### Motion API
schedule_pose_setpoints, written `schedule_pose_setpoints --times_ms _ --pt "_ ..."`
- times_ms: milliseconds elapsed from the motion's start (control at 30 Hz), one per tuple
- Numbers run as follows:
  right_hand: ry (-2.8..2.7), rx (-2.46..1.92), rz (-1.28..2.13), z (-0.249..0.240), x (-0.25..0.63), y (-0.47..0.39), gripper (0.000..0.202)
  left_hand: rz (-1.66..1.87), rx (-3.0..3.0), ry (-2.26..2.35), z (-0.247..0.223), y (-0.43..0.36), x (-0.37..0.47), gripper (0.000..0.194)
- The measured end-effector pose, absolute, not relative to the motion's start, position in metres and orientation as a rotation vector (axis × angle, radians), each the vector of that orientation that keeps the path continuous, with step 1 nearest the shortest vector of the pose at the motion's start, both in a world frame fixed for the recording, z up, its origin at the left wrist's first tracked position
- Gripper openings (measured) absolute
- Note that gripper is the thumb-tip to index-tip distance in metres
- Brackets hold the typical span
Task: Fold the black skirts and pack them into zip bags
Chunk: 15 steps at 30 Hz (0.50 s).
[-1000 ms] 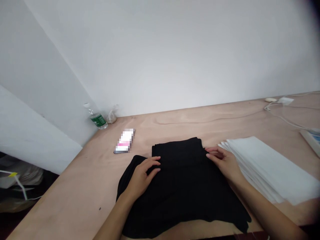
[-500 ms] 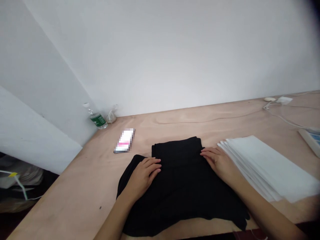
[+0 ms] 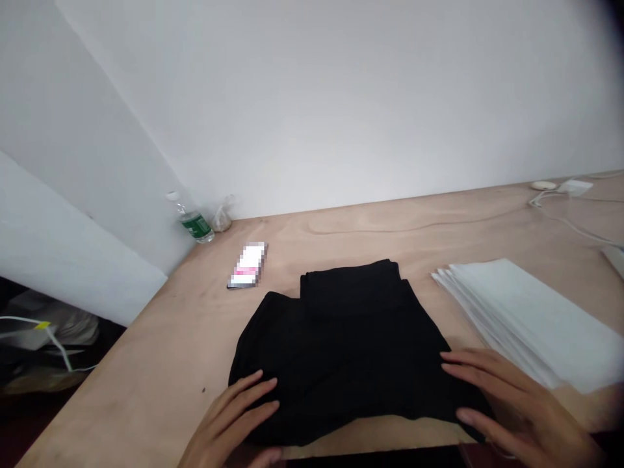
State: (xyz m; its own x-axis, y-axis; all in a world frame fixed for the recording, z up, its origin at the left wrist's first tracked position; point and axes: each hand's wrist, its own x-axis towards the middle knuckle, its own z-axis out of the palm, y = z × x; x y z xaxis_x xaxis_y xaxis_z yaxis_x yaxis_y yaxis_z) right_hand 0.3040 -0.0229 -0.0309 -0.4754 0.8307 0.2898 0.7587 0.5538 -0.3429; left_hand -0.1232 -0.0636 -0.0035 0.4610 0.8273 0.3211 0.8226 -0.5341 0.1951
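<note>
A black garment (image 3: 351,338) lies partly folded on the wooden table, its narrower folded part pointing toward the wall. What kind of garment it is, I cannot tell. At its lower left side is my left hand (image 3: 238,422), fingers spread, with the fingertips on the cloth. My right hand (image 3: 517,403) is over the lower right corner, its fingers apart and the tips touching the fabric edge. Neither hand grips the cloth.
A stack of white sheets or bags (image 3: 531,318) lies right of the garment. Behind it to the left are a phone (image 3: 248,265), a clear bottle with a green label (image 3: 196,225) and a small plastic bag (image 3: 223,218). White cables (image 3: 541,197) run along the back right.
Both hands have drawn back toward me, from the upper part of the garment to its lower corners, and the fingers are more spread. The garment lies nearly as before.
</note>
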Motion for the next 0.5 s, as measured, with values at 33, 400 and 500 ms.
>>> schedule_pose_setpoints --times_ms 33,400,500 --pt "-2.378 -1.288 0.245 -0.033 0.307 -0.029 0.049 0.603 2.664 1.535 -0.006 -0.068 -0.125 0.045" --pt "-1.958 -1.451 0.655 -0.007 0.291 -0.021 0.018 0.801 2.175 1.617 0.017 -0.051 -0.124 0.011" --pt "-1.693 -1.535 0.785 0.002 0.275 0.009 0.025 0.885 1.820 1.793 0.034 -0.019 -0.112 0.020"
